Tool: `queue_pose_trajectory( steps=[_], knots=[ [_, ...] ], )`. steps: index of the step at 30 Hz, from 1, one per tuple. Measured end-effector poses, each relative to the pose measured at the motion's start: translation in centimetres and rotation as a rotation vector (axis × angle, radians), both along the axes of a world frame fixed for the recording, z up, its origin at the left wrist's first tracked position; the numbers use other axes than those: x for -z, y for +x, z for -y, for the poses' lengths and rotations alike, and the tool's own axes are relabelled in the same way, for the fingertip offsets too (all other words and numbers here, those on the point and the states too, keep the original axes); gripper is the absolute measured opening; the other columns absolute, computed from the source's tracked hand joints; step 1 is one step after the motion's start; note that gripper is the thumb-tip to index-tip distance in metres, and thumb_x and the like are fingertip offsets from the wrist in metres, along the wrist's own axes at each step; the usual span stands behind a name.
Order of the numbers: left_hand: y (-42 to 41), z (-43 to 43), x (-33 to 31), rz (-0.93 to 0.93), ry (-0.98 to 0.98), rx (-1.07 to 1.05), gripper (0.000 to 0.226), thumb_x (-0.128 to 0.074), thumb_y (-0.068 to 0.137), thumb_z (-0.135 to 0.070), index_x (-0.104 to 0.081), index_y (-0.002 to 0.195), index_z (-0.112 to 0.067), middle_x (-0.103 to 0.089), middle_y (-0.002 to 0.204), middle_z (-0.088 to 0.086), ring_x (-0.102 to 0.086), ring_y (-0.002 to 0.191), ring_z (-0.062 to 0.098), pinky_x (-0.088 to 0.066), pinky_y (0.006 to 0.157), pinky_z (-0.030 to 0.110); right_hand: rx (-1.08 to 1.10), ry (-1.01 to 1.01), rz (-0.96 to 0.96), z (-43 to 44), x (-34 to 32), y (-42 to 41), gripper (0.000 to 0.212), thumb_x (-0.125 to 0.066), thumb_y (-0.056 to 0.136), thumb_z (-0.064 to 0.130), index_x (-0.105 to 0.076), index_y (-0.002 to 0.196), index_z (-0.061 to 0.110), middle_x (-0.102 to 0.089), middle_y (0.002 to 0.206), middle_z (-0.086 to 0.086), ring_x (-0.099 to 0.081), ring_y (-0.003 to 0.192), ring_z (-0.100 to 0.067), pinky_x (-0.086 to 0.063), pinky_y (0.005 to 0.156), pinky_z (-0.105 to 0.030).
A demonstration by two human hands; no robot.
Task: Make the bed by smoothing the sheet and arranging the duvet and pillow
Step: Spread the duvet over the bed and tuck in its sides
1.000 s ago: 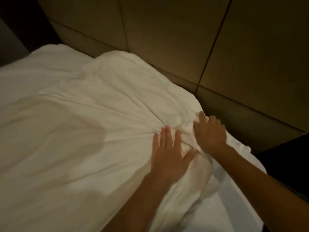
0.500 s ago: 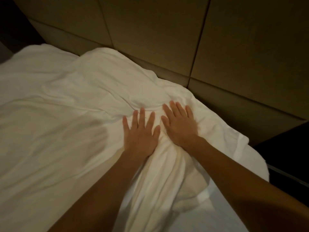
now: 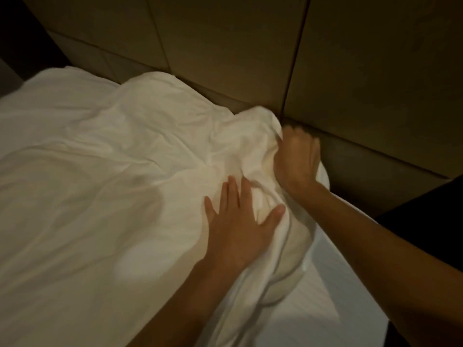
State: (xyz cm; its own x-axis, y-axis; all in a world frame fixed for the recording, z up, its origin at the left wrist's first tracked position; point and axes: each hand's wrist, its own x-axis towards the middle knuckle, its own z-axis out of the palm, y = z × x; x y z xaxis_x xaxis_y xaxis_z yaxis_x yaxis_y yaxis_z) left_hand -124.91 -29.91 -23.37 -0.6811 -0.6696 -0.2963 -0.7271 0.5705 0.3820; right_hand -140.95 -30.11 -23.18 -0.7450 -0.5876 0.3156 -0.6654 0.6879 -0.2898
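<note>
A white duvet (image 3: 105, 186) covers most of the bed, creased and bunched toward its far right corner. My left hand (image 3: 240, 221) lies flat on the duvet with fingers spread, pressing it down. My right hand (image 3: 297, 156) grips the duvet's raised corner beside the headboard, fingers curled into the fabric. The white sheet (image 3: 323, 294) shows bare at the lower right, beyond the duvet's edge. No pillow is in sight.
Padded brown headboard panels (image 3: 350, 71) run along the far side of the bed, close to my right hand. Dark floor (image 3: 426, 204) lies beyond the bed's right corner. The room is dim.
My right hand went from flat on the duvet to gripping its corner near the headboard, farther right and up. My left hand stays flat, now nearer me than the right.
</note>
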Motion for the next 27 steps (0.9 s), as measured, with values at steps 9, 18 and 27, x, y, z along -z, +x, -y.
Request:
queue_pose_trajectory(
  steps=[9,18,27],
  knots=[
    [0.7,4.8,6.3,-0.029,-0.577,-0.015,0.051,-0.026,0.102,-0.036,-0.053,0.137,-0.009,-0.044,0.145,0.021,-0.045,0.133,0.036,-0.029,0.108,0.062,-0.213,0.309,0.05,4.0,3.2,-0.5,0.034,-0.041,0.099,0.02,-0.048,0.13,0.008,-0.046,0.13,-0.019,-0.045,0.116,-0.035,-0.032,0.098,-0.042],
    [0.4,4.9,6.2,0.048,-0.619,0.018,0.051,-0.028,0.095,-0.031,-0.059,0.132,-0.013,-0.052,0.139,0.019,-0.049,0.13,0.034,-0.034,0.109,0.057,-0.382,-0.088,-0.045,2.8,3.6,4.7,0.053,-0.022,0.098,0.034,-0.042,0.145,0.016,-0.044,0.145,-0.015,-0.04,0.135,-0.029,-0.021,0.115,-0.049],
    [0.6,10.1,1.9,-0.13,-0.667,0.06,0.059,-0.02,0.091,-0.038,-0.058,0.129,-0.015,-0.058,0.133,0.01,-0.051,0.127,0.026,-0.023,0.111,0.045,-0.323,0.118,0.214,2.7,7.2,4.7,0.067,-0.001,0.093,0.045,-0.027,0.151,0.023,-0.028,0.156,-0.006,-0.018,0.146,-0.02,-0.006,0.12,-0.041]
  ],
)
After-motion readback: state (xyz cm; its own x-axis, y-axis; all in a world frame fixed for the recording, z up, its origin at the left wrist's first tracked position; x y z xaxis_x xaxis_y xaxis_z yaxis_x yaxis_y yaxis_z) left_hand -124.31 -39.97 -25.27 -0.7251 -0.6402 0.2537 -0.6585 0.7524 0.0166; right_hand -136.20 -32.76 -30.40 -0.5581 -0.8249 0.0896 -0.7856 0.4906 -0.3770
